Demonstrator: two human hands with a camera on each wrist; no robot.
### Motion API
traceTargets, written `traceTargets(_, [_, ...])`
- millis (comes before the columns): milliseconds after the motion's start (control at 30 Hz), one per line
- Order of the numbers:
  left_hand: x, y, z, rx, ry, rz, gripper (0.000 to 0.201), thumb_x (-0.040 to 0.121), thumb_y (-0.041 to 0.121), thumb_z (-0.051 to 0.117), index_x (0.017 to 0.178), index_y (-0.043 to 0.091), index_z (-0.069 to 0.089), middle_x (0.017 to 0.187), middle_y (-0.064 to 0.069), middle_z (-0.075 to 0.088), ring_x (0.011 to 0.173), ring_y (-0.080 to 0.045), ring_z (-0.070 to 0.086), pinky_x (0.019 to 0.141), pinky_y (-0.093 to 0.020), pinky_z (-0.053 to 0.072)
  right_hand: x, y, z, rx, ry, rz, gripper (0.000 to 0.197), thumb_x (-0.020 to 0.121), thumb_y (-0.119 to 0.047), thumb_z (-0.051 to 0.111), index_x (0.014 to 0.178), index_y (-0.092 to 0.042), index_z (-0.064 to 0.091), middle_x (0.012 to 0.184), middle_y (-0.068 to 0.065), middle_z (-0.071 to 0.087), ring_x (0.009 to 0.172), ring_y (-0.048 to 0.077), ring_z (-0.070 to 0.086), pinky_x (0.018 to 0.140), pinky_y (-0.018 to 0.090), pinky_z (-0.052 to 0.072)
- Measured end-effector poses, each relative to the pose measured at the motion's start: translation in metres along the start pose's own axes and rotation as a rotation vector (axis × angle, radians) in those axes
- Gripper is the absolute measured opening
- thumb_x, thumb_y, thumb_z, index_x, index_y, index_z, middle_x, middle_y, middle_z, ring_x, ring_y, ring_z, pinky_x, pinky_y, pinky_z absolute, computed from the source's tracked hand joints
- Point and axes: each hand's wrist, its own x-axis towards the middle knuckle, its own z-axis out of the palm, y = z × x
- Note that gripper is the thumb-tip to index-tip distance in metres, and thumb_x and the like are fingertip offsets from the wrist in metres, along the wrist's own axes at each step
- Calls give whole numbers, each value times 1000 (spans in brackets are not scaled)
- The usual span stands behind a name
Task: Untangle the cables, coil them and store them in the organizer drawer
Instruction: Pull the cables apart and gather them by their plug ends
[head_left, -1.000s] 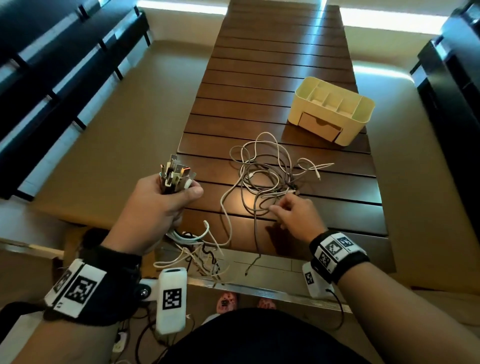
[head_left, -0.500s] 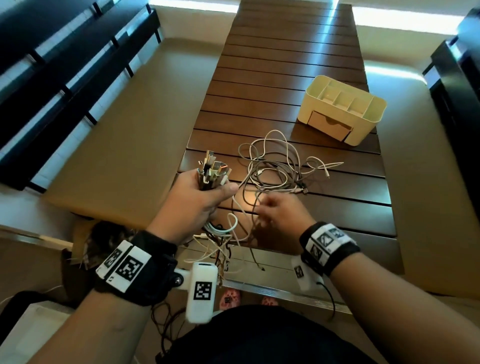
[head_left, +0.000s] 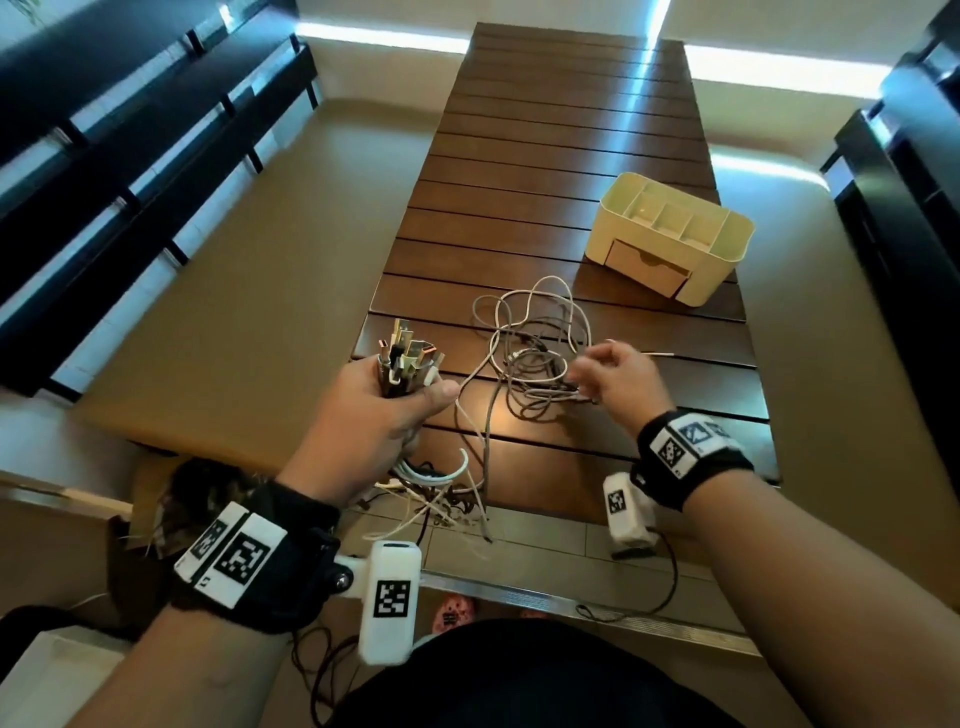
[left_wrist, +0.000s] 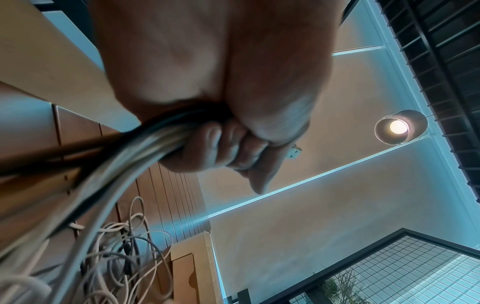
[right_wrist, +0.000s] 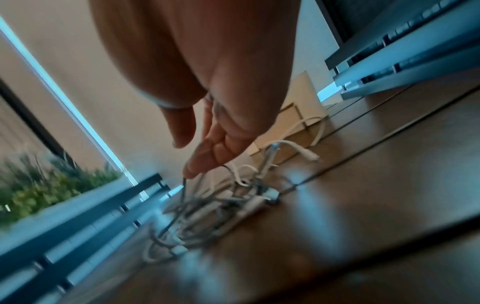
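A bundle of cable ends (head_left: 408, 358) is gripped in the left hand (head_left: 374, 421), whose fingers (left_wrist: 223, 148) are curled tightly round it; the connectors stand up above the fist, and the cords are seen to hang down below it, past the near edge of the slatted wooden table (head_left: 561, 171). From the left wrist view the same cords are shown running out of the closed fist in a thick sheaf. The right hand (head_left: 618, 384) is held just over the tangle of cables (head_left: 530, 364) lying on the table between the two hands; its fingers are loosely bent, and a thin grey cord is pinched between the fingertips (right_wrist: 197, 164) and lifted out of the heap, although the right wrist view is blurred. The cream organizer (head_left: 670, 234) is placed farther back on the right of the table, well apart from the tangle, with its drawer (head_left: 647, 267) pushed in.
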Motion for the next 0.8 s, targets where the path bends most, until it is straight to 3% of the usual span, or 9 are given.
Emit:
traceTargets(100, [-3,-3,-5,20,-7,-5,24,87,15,72,84,-2,56,50,0,32,42,-15,27,44,-25,28,5,39,-15,-223,21,79,7,92,-15,68,97,-20,67,85,3,74,78,19,74,77,45,62])
traceTargets(167, [-4,-4,-7,31,-9,-14,21,88,16,71,85,0,57,50,1,33,42,-15,29,43,-25,29,6,49,-25,-443,63,41,6,91,-19,68,96,-19,71,80,0,73,77,17,72,78,42,60])
traceTargets(267, [-6,-6,-5,34,-1,-34,18,89,14,70,83,4,56,49,2,34,41,-13,29,42,-24,29,7,51,-30,-633,101,5,7,90,-31,69,95,-26,71,87,-2,70,85,18,66,79,31,53])
traceTargets(433, [-11,-6,-3,42,-12,-54,15,90,11,68,83,4,58,48,4,35,41,-11,28,41,-25,27,18,54,-15,-767,117,-35,27,88,-41,70,101,-17,70,102,4,63,99,25,59,89,37,50])
traceTargets(533, [-11,-6,-6,46,-2,-55,15,88,14,70,86,3,60,48,5,36,40,-11,30,42,-25,28,21,53,-12,-774,141,-44,18,89,-33,68,98,-17,71,109,10,60,106,30,57,92,36,45])
traceTargets(633, [-10,-7,-9,57,17,-40,12,87,17,71,85,6,65,49,4,37,42,-12,31,43,-26,30,18,44,-15,-657,221,-46,9,87,-26,70,90,-18,73,105,7,56,103,28,57,90,33,44])
traceTargets(800, [-1,-6,-7,43,18,-23,10,81,26,73,81,16,70,50,4,40,42,-13,34,42,-26,31,-1,5,-26,-337,372,-135,6,86,-17,65,81,-14,68,99,0,57,88,17,56,72,25,40])
